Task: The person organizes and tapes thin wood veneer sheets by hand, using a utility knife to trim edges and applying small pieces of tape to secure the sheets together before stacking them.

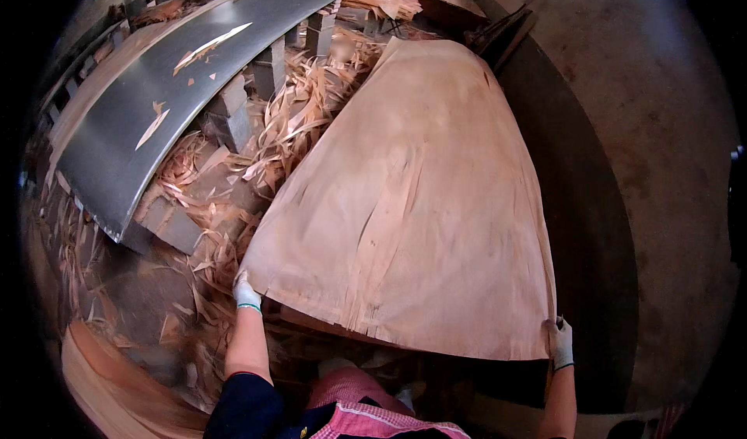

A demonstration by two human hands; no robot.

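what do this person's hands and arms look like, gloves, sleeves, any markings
The left hand wears a whitish glove with a green-edged cuff; the right hand wears a pale greyish one. Both forearms show bare above the gloves, and the left sleeve is dark navy.

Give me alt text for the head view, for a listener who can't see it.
A large, pale wood veneer sheet fills the middle, its near left corner in the person's gloved left grip and its near right corner in their gloved right grip. To the left, wood strips lie scattered beside a dark panel edged by gray blocks.
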